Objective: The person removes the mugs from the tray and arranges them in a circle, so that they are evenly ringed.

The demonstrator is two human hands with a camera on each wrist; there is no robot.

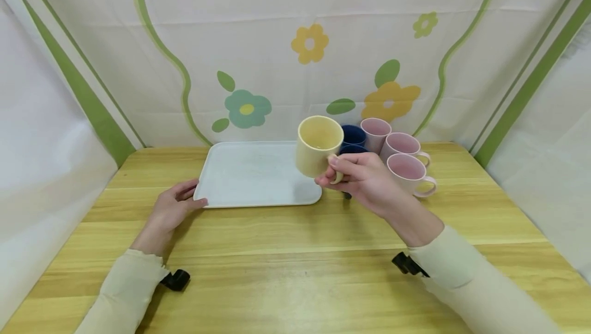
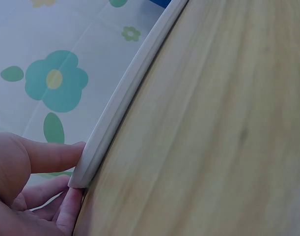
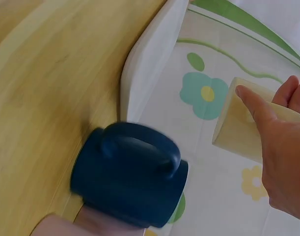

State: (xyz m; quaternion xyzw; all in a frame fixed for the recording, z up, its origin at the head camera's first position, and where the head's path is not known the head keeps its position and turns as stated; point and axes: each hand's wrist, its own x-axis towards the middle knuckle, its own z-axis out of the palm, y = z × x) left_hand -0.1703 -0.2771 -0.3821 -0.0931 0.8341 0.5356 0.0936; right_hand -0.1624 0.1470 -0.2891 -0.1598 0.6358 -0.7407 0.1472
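A pale yellow mug is held upright above the right end of a white tray. My right hand grips it by the handle, thumb on top; the right wrist view shows part of the same mug beyond the thumb. At the tray's near left corner, my left hand pinches the rim. In the left wrist view its thumb presses the edge from above, with fingers at the corner below. Dark blue mugs stand just behind my right hand, partly hidden; one blue mug shows its handle.
Three pink mugs stand in a slanting row to the right of the blue ones. The wooden table extends toward me. A flowered cloth hangs along its back edge, with cloth at both sides.
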